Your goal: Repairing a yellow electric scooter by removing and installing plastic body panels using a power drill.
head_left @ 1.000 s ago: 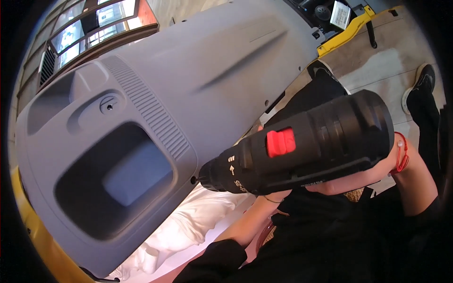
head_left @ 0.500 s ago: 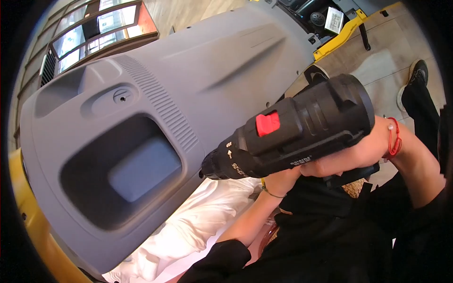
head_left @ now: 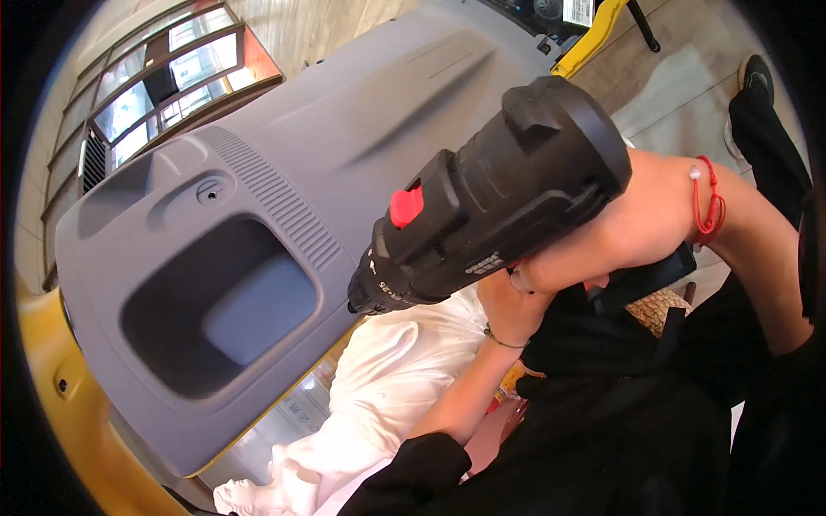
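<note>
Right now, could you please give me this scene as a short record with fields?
Right hand: grips the black drill
Left hand: below the drill in view, partly hidden; grip unclear
Drill tip: at the gray cover's edge; contact unclear
Red switch: on the drill's body
White statue: beyond the cover's lower edge in view

The cordless drill (head_left: 516,185) is black, its slide switch (head_left: 407,207) red. Left of the drill, the machine cover (head_left: 344,129) is grey with a striped ribbed band (head_left: 268,193); below the drill, the plaster-like statue (head_left: 383,383) is white; right of the drill, the cord bracelet (head_left: 708,226) is red.
</note>
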A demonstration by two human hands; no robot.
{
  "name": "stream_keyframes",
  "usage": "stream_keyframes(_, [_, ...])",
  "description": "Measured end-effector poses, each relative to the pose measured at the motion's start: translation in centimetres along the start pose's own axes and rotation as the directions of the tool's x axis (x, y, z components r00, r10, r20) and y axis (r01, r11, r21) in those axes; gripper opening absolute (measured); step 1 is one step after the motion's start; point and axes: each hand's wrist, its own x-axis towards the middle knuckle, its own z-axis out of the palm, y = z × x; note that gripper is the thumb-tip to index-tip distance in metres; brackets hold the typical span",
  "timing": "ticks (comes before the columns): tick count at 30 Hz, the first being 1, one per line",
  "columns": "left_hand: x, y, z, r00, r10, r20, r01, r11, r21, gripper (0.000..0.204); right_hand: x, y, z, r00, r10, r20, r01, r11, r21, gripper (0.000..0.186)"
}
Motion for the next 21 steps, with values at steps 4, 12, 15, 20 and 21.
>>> stream_keyframes(4, [0.6, 2.4, -0.1, 0.988, 0.133, -0.073, -0.127, 0.988, 0.084, 0.024, 2.1, 1.2, -1.0, 0.509, -0.86, 0.034, 0.789, 0.451, -0.418, 0.039])
stream_keyframes(12, [0.4, 3.3, -0.7, 0.981, 0.185, -0.054, -0.173, 0.968, 0.181, 0.082, 2.2, 0.5, -1.1, 0.711, -0.703, 0.027, 0.679, 0.676, -0.288, 0.029])
stream_keyframes(15, [0.2, 3.2, -0.2, 0.985, 0.164, -0.059, -0.156, 0.98, 0.125, 0.082, 2.0, 0.3, -1.1, 0.792, -0.61, 0.033, 0.598, 0.764, -0.244, 0.025])
stream_keyframes(20, [-0.8, 1.9, -0.4, 0.983, 0.17, -0.075, -0.156, 0.975, 0.159, 0.079, 2.5, 0.1, -0.7, 0.884, -0.457, 0.098, 0.467, 0.872, -0.145, 0.019])
stream_keyframes(21, [-1.1, 1.7, -0.3, 0.986, 0.148, -0.075, -0.137, 0.981, 0.135, 0.076, 2.5, -0.2, -0.5, 0.903, -0.416, 0.106, 0.428, 0.893, -0.136, 0.018])
